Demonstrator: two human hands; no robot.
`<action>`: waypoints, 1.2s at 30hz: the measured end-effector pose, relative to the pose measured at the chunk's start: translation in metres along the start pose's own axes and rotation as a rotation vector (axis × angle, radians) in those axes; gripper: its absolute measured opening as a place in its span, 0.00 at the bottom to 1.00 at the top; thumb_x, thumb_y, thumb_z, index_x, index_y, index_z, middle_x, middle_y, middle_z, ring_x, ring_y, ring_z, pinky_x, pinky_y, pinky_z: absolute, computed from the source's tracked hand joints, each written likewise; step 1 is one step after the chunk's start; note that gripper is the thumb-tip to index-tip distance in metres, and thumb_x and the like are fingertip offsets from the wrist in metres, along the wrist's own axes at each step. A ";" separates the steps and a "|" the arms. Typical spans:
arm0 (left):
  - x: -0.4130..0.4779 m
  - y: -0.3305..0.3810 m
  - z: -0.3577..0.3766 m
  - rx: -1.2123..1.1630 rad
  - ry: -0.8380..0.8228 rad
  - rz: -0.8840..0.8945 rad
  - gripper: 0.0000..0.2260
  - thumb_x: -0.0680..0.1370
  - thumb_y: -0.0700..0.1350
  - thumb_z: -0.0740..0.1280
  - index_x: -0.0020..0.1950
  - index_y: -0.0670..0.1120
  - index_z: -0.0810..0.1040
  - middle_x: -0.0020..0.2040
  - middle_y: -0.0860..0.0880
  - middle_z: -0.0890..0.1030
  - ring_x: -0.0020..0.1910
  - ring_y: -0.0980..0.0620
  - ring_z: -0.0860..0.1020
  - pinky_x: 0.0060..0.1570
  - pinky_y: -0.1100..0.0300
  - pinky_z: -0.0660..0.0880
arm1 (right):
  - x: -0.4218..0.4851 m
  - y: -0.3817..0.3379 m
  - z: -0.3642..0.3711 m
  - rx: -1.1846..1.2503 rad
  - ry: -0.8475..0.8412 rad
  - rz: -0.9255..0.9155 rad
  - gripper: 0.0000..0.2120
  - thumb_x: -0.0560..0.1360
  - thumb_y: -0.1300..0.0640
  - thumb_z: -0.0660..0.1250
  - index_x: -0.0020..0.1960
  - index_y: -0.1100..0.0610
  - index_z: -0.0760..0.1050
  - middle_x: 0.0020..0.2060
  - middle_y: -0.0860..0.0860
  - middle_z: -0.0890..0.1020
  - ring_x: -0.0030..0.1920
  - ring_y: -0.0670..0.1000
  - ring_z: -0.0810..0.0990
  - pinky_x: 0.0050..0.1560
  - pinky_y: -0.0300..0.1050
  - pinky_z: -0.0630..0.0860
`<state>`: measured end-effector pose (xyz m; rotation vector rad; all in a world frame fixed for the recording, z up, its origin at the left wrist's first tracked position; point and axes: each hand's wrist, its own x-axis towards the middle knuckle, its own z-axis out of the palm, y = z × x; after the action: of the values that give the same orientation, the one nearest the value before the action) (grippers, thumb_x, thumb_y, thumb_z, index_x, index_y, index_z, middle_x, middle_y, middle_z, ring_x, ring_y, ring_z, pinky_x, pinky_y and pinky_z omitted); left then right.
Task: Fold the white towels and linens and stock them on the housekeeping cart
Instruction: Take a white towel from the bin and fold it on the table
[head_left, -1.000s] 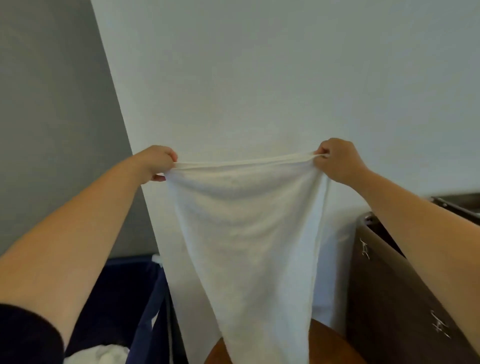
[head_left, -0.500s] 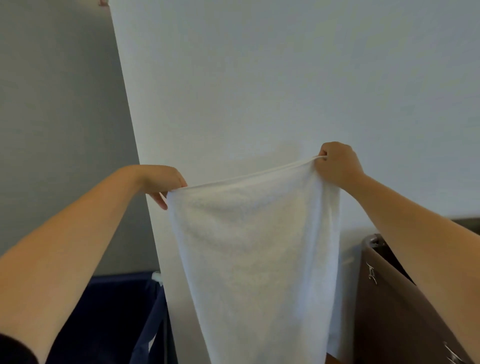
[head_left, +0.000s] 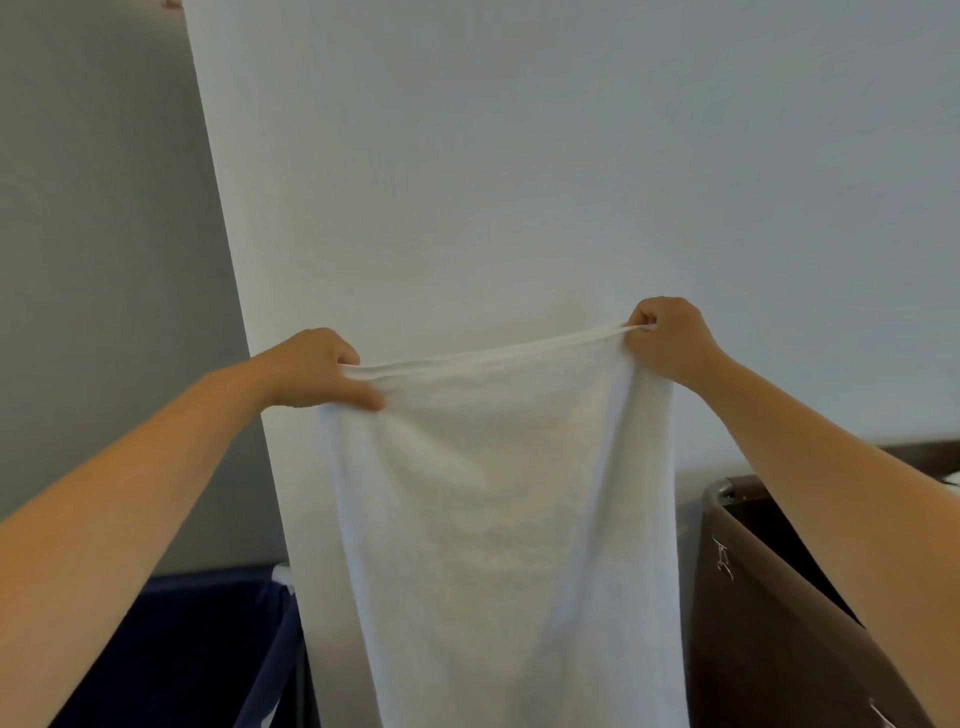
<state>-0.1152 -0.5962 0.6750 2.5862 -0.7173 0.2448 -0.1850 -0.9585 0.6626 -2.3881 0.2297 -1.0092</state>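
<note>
White towel (head_left: 498, 493): it hangs full length in the air in front of the pale wall (head_left: 519, 156). Its top hem is stretched between my two hands and its lower end runs out of view.
Left hand (head_left: 311, 371): clamped on the top left corner, fingers curled over the hem and thumb lying on the cloth's near face.
Right hand (head_left: 667, 338): closed in a fist, pinching the top right corner, and held a little higher than the left.
Risk, uneven fold: the hem slopes, so if I bring the corners together like this, I expect the edges to land out of line.
Risk, slipping corner: the right pinch holds only a bunched bit of hem, and a sharp shake could pull it free.
Risk, hidden tail: I cannot see the bottom end, so it may drag or snag on something below.
Risk, wrong container: a navy fabric bin (head_left: 197, 639) stands below on the left and a brown bin (head_left: 779, 597) on the right. A dropped towel could fall into either.
</note>
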 end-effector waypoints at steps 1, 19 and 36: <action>0.004 -0.005 0.002 0.024 0.068 0.018 0.28 0.67 0.51 0.77 0.30 0.46 0.56 0.29 0.50 0.57 0.29 0.52 0.56 0.30 0.61 0.52 | 0.001 0.002 -0.002 0.022 -0.048 -0.029 0.07 0.69 0.68 0.61 0.38 0.61 0.76 0.35 0.49 0.75 0.39 0.51 0.72 0.34 0.39 0.66; 0.083 -0.034 0.015 0.029 0.535 0.215 0.14 0.77 0.42 0.68 0.60 0.39 0.72 0.47 0.42 0.78 0.47 0.39 0.76 0.45 0.54 0.70 | 0.059 0.005 0.039 -0.082 0.179 -0.052 0.05 0.71 0.68 0.59 0.37 0.62 0.71 0.39 0.55 0.71 0.41 0.53 0.69 0.37 0.43 0.62; -0.153 -0.003 0.118 -0.042 0.267 0.050 0.06 0.78 0.45 0.66 0.46 0.43 0.80 0.38 0.50 0.73 0.37 0.50 0.73 0.36 0.65 0.67 | -0.188 0.054 -0.017 -0.078 -0.215 0.041 0.07 0.74 0.66 0.59 0.38 0.60 0.70 0.33 0.53 0.74 0.36 0.54 0.72 0.33 0.45 0.66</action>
<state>-0.2380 -0.5801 0.5266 2.4349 -0.6813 0.5726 -0.3273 -0.9453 0.5275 -2.5288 0.2425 -0.7303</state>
